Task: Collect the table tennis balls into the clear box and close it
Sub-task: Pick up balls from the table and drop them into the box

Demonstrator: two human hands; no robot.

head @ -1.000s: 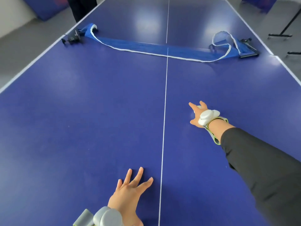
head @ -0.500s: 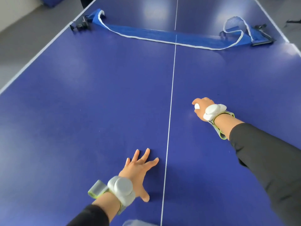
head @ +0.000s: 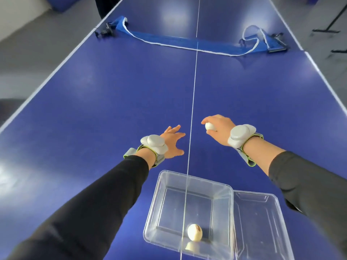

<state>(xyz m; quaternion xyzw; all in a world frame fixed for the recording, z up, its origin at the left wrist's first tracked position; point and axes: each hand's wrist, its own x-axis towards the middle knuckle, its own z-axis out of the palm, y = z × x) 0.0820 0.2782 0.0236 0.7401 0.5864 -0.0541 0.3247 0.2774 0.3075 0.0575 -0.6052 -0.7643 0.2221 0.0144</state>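
My right hand (head: 218,128) is closed around a white table tennis ball (head: 210,126), just right of the table's white centre line and beyond the clear box (head: 159,212). The box stands open near the table's front edge, with one ball (head: 194,232) resting at its near side. Its clear lid (head: 262,226) lies flat right beside it, on the right. My left hand (head: 171,142) is spread flat with fingers apart, palm down, just left of the centre line and holding nothing.
A blue net (head: 187,42) with a white edge lies collapsed across the middle of the blue table (head: 93,109), with its clamps at both sides. Black stand legs (head: 326,30) are on the floor at the far right.
My right hand closed on the ball and drew back toward me. My view tilted down, bringing the clear box and lid into sight. My left hand stayed spread on the table.
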